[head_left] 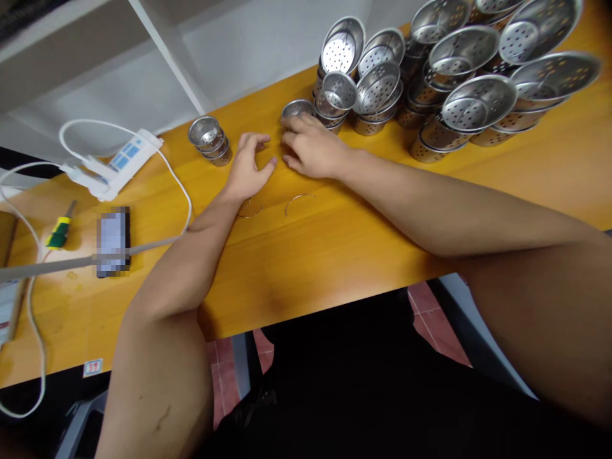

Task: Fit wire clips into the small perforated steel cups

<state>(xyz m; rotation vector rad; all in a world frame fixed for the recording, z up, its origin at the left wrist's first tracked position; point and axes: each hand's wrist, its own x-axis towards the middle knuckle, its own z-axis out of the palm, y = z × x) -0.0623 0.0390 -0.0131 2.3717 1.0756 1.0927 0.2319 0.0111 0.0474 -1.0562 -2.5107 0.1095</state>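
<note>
My left hand (251, 167) is over the table, its fingers curved and apart with nothing between them. Facing it, my right hand (315, 148) has bent, spread fingers. Just behind those fingers is a small perforated metal cup (297, 107); they overlap its rim in view, and I cannot tell if they touch it. Beyond my left hand stands a short stack of perforated metal cups (208, 134). Two thin curved wires lie on the tabletop nearer to me: one wire (299, 196) in the open, the other wire (253, 215) beside my left wrist.
Many stacked perforated metal cups (377, 86) crowd the back right, with larger ones (478, 105) further right. On the left of the wooden table (287, 268) are a white power strip (129, 159) with cables, a phone (112, 239) and a green-yellow screwdriver (60, 231). Grey shelving (229, 51) stands behind.
</note>
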